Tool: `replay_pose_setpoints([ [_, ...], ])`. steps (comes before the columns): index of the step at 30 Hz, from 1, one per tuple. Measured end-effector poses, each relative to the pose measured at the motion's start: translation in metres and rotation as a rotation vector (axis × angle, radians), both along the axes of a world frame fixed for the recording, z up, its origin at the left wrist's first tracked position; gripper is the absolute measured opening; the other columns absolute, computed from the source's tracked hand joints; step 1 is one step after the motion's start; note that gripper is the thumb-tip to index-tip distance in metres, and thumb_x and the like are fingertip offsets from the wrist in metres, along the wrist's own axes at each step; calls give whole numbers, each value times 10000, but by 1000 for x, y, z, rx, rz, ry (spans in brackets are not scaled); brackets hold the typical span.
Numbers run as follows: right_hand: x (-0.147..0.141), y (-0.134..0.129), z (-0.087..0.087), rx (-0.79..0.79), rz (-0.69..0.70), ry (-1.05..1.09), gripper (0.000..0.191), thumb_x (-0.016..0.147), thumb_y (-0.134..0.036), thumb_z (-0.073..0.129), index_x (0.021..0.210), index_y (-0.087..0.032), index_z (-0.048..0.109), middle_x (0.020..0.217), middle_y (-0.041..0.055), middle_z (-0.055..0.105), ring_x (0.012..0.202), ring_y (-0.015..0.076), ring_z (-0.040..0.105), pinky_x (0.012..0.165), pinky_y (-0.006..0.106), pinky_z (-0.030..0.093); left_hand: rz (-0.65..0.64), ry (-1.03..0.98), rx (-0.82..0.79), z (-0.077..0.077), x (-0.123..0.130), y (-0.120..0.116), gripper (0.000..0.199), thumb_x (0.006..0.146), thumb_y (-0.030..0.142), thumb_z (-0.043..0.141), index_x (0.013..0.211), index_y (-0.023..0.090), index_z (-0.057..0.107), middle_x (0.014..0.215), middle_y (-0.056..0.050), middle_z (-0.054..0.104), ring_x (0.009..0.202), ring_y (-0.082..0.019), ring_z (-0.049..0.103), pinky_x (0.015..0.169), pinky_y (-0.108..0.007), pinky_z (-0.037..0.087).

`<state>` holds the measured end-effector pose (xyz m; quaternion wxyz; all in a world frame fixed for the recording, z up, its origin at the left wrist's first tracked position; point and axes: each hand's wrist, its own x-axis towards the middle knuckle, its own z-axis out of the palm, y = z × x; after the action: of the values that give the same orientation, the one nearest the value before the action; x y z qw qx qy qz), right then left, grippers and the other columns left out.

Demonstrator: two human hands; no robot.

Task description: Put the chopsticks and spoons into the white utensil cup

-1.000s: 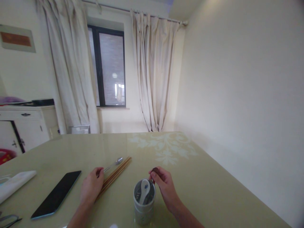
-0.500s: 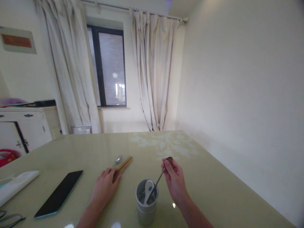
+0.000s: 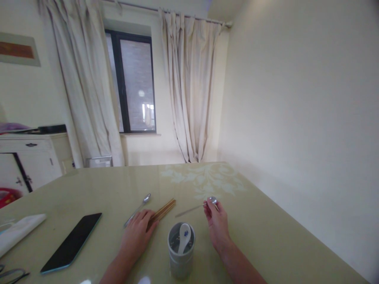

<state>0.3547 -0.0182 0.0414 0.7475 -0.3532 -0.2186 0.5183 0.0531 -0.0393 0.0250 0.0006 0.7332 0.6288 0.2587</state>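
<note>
Spoon [image 3: 212, 200] in one hand, chopsticks [image 3: 164, 209] in the other

So the right hand [image 3: 219, 228] has the metal spoon pinched up at its bowl end, fingers pretty much closed on it. The thin handle sticks out to the left, beyond the far side of the grey cup [image 3: 181, 264] and clear of its rim.

Left hand [image 3: 138, 233] is curled over the bundle of wooden chopsticks, thumb on the near side, tips poking out past the fingers toward the far side of the table [image 3: 251, 236]. A second metal spoon [image 3: 146, 198] lies on the tabletop just left of them, handle running down by the left fingers; can't tell if they're touching it.

The cup stands upright between the two forearms with a white ceramic spoon [image 3: 184, 236] leaning in it, bowl end up, little blue mark on it. Can't really make out the small light specks inside.

Over on the left there's a dark flat device [image 3: 72, 242] with a light blue edge, a white packet [image 3: 23, 232] past it, and some dark loopy thing [image 3: 13, 273] cut off at the corner.
</note>
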Motion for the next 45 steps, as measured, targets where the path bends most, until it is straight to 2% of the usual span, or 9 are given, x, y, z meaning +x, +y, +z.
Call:
replay_pose_setpoints([
  [3, -9, -1, -3, 8, 36, -87, 449, 609, -466, 1036, 877, -225, 769, 848, 13, 798, 794, 175, 771, 749, 270, 663, -39, -5, 129, -3, 8, 1, 394, 1018, 395, 613, 1389, 280, 682, 1391, -84, 753, 1292, -281, 682, 1135, -430, 511],
  [6, -18, -5, -1, 2, 112, -190, 497, 589, -508, 1033, 880, -201, 772, 845, 32, 807, 808, 191, 776, 774, 292, 652, -190, 39, 284, -4, 22, 2, 451, 1030, 364, 612, 1477, 303, 618, 1408, -68, 753, 1285, -258, 691, 1102, -412, 548],
  [9, -28, -12, 2, -10, 202, -256, 531, 586, -538, 1023, 897, -188, 774, 845, 47, 817, 809, 204, 781, 784, 306, 640, -307, 136, 359, -1, 37, -1, 391, 1038, 270, 588, 1421, 294, 660, 1356, -70, 778, 1234, -245, 718, 1054, -397, 576],
  [13, -40, -21, 6, -11, 314, -268, 556, 591, -570, 1011, 904, -192, 752, 832, 57, 823, 793, 231, 790, 768, 336, 635, -331, 230, 280, 4, 51, -6, 333, 1027, 198, 567, 1308, 281, 726, 1206, -78, 815, 1128, -257, 749, 1008, -405, 590],
  [17, -41, -27, 11, -20, 354, -280, 650, 599, -608, 1004, 1036, -203, 744, 926, 79, 837, 862, 266, 805, 811, 376, 633, -263, 193, 139, 4, 44, -2, 423, 1005, 112, 500, 1314, 294, 724, 1165, -66, 800, 1097, -235, 754, 988, -348, 589],
  [21, -31, -30, 19, -1, 333, -389, 653, 660, -711, 934, 1041, -208, 765, 1051, 101, 820, 881, 258, 783, 792, 366, 610, 65, 122, 7, 3, 13, 9, 511, 1008, 61, 394, 1373, 270, 685, 1291, -85, 730, 1097, -212, 752, 955, -298, 570],
  [24, -24, -30, 25, 69, 342, -495, 594, 740, -760, 855, 931, -202, 789, 979, 88, 793, 854, 227, 726, 730, 318, 563, 176, 137, -60, 4, -11, 12, 487, 1037, 65, 340, 1339, 234, 682, 1288, -92, 683, 1031, -186, 746, 957, -291, 549],
  [36, -22, -43, 38, 194, 547, -661, 539, 822, -727, 812, 872, -194, 754, 789, 8, 661, 747, 179, 580, 713, 300, 449, 260, 87, -101, 5, -27, 17, 340, 1085, 153, 413, 1230, 196, 718, 1202, -100, 727, 1149, -230, 709, 1034, -324, 506],
  [45, -20, -44, 41, 212, 553, -660, 523, 731, -641, 930, 805, -206, 650, 764, -23, 600, 713, 158, 572, 669, 275, 435, 269, 44, -105, 1, -32, 19, 266, 1062, 166, 502, 1122, 196, 760, 1166, -87, 754, 1136, -213, 712, 1028, -304, 503],
])
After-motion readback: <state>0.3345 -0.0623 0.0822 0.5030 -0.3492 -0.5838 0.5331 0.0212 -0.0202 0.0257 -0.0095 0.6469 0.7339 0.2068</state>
